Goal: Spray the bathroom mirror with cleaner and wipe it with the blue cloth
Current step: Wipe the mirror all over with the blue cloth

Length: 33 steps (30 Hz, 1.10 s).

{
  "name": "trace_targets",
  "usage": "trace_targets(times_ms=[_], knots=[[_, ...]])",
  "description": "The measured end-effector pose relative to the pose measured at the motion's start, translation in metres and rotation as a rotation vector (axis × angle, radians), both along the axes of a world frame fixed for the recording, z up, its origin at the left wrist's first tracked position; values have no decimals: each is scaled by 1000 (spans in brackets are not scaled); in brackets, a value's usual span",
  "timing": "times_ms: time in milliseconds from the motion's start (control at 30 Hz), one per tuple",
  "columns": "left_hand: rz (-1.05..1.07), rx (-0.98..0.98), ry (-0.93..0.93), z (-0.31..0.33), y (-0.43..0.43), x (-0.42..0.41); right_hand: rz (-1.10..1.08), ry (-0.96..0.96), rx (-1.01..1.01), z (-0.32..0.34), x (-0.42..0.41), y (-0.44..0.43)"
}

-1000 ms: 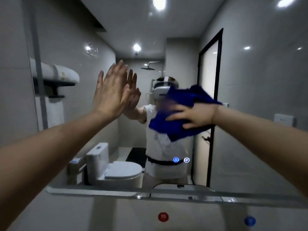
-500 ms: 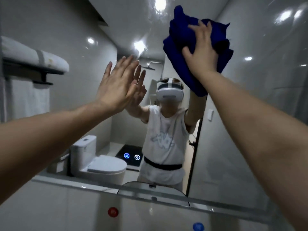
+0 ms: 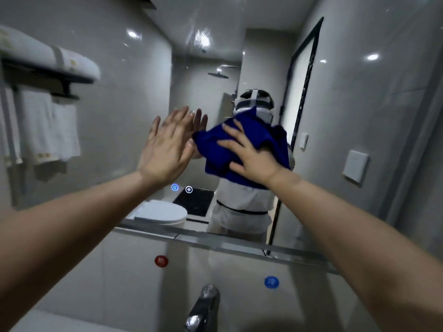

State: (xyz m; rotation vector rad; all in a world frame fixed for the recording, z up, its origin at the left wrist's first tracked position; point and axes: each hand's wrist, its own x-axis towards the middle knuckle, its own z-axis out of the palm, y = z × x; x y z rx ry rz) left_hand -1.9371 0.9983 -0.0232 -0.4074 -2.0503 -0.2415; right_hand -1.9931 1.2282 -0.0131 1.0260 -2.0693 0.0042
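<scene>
— Where is the cloth right now?

— The crumpled dark blue cloth [image 3: 212,146] is against the large wall mirror [image 3: 115,121], near the middle of the glass. My right hand [image 3: 251,155] lies over it with the fingers spread and fairly straight. I'm pressing it flat to the glass, not bunching it in a fist. Folds of it stick out past my hand at 12 o'clock and 3 o'clock.

— And your other hand?

— My left hand [image 3: 165,149] is at 9 o'clock from the cloth, just beside it. It is open and holds nothing, with the palm facing the mirror. The fingertips [image 3: 184,111] meet their own reflection, so they look to be on the glass. I can't tell whether the palm touches too.

— What else is around you?

— Two small lit round icons [image 3: 181,188] glow in the glass at 6 o'clock from my left hand. The mirror's metal bottom edge [image 3: 215,244] runs below both forearms. On the grey wall under it, a round red sticker [image 3: 161,261] sits at 7 o'clock and a round blue sticker [image 3: 271,282] at 5 o'clock. A chrome tap [image 3: 203,307] stands at 6 o'clock, at the very bottom of the view.

— Anything in the reflection?

— White towels [image 3: 48,125] hang at 9 o'clock under a black rack [image 3: 48,75], which carries a rolled white towel [image 3: 52,57]. A white toilet [image 3: 163,213] shows lower down.
</scene>
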Motion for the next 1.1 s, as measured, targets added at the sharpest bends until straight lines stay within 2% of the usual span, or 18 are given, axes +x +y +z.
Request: trace_targets(times_ms=[100, 200, 333, 400, 467, 567, 667, 767, 833, 967, 1100], knots=[[-15, -68, -50, -16, 6, 2, 96, -35, 61, -68, -2, 11], [-16, -118, -54, -4, 12, 1, 93, 9, 287, -107, -3, 23], [-7, -120, 14, 39, 17, 5, 22, -29, 532, -72, 2, 30], [-1, -145, 42, 58, 18, 8, -28, -64, 704, -40, 6, 36], [6, -158, 56, 73, 19, 10, -101, -55, 776, 0, 9, 43], [26, -152, 72, 90, 20, 9, -159, -6, 600, 81, 22, 53], [61, -143, 85, 102, 23, 4, -333, 101, 180, 161, 39, 57], [68, -127, 106, 111, 24, 0, -357, 215, -286, 210, 42, 47], [68, -127, 114, 115, 25, -3, -358, 212, -474, 225, 37, 30], [85, -137, 105, 121, 24, -8, -347, 149, -662, 252, 30, -2], [115, -125, 93, 129, 8, -11, -305, 147, -626, 274, 23, -14]])
